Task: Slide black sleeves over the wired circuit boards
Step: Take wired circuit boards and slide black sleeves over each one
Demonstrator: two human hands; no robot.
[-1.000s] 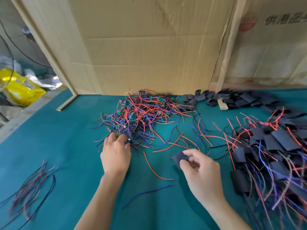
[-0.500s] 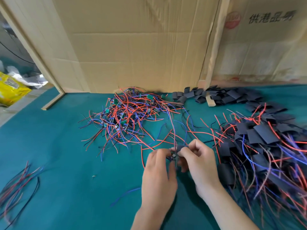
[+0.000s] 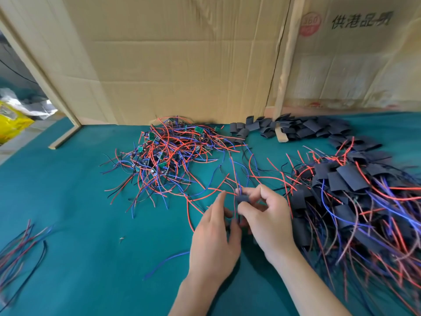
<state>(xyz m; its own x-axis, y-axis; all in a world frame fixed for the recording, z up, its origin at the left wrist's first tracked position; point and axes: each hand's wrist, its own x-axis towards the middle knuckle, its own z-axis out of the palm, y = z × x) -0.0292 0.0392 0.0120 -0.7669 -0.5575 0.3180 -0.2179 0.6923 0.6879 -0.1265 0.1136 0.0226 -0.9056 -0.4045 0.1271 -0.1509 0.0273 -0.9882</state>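
Head view: the right hand [image 3: 268, 221] pinches a small, soft black sleeve [image 3: 242, 198], lying sideways above the green table [image 3: 79, 224]. The left hand [image 3: 214, 242] holds thin wires [image 3: 235, 179] running up away from the sleeve, one finger straight.

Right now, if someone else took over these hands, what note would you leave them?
Right hand pinches a black sleeve with wires running out of it; left hand is at its near end, grip hidden. Unsleeved boards are piled at centre back, spare sleeves behind right, finished ones at right. Done: a big heap. Left: this one, then the centre pile.
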